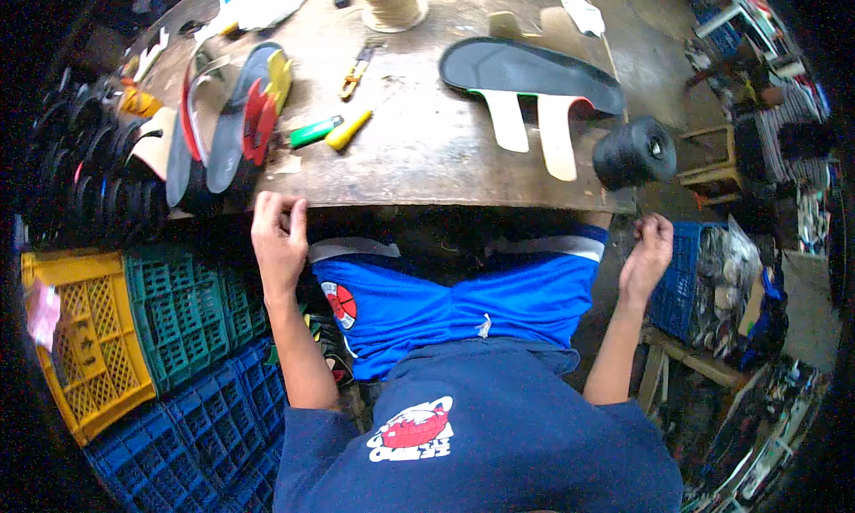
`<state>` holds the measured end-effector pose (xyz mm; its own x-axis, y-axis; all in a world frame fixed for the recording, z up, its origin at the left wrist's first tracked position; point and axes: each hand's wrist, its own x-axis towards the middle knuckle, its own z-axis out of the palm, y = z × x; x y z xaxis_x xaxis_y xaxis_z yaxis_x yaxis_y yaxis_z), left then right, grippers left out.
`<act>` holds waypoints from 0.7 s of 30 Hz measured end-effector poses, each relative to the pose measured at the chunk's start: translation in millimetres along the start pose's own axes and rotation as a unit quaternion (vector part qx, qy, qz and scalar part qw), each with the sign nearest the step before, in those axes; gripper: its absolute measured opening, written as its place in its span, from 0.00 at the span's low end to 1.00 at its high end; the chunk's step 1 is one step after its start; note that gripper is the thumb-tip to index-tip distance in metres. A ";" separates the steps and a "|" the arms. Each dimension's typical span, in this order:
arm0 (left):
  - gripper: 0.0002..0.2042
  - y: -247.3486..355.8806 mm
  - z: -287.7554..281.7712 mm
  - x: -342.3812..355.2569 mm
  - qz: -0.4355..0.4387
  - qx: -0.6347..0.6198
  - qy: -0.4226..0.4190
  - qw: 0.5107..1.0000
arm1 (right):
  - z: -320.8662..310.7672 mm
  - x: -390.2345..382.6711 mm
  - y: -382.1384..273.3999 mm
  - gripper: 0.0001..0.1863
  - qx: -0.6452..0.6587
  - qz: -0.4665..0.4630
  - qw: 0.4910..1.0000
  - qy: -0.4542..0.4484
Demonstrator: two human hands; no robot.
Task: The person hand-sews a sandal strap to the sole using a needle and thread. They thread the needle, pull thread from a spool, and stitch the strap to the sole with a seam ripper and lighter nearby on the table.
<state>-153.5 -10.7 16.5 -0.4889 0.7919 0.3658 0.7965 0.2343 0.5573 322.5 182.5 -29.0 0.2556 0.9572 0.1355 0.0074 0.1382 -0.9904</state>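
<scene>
My left hand [280,241] is at the front edge of the wooden table [401,170], fingers curled in toward the thumb. Beyond it lie a green-handled tool [315,132] and a yellow-handled one [348,131]. My right hand [647,256] is raised off the table's right corner, fingers pinched together. Whatever either hand holds is too small to make out. Close to the right hand, a black spool of thread [634,153] lies on its side at the corner. A dark sandal sole [525,70] with pale straps [557,139] rests behind that spool.
More sandal soles with red and yellow straps [258,121] stand at the table's left. A yellow cutter [356,74] and a beige thread cone [390,4] are farther back. Yellow [89,326], green [191,313] and blue crates [196,433] are at left, another blue crate [674,277] at right.
</scene>
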 end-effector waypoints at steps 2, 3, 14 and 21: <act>0.03 3.0 -15.4 5.0 -0.011 -0.043 -0.098 0.994 | -6.7 -0.3 -3.9 0.05 0.158 0.073 0.985 0.014; 0.02 6.9 -17.5 7.9 0.007 -0.089 -0.098 0.991 | -10.5 0.2 -5.5 0.05 0.162 0.078 0.984 0.002; 0.09 32.8 35.5 91.7 0.113 0.037 -0.006 0.993 | -29.4 3.7 -26.4 0.06 -0.001 0.050 0.985 -0.166; 0.18 16.9 96.7 179.8 0.069 0.179 -0.103 0.976 | -26.0 0.6 -21.6 0.11 0.145 0.091 0.959 -0.226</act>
<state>-193.6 190.2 19.6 -0.3158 0.9176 0.2412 0.9410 0.2705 0.2032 347.6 173.5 -8.2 -0.2192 0.9754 0.0241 -0.2827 -0.0399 -0.9584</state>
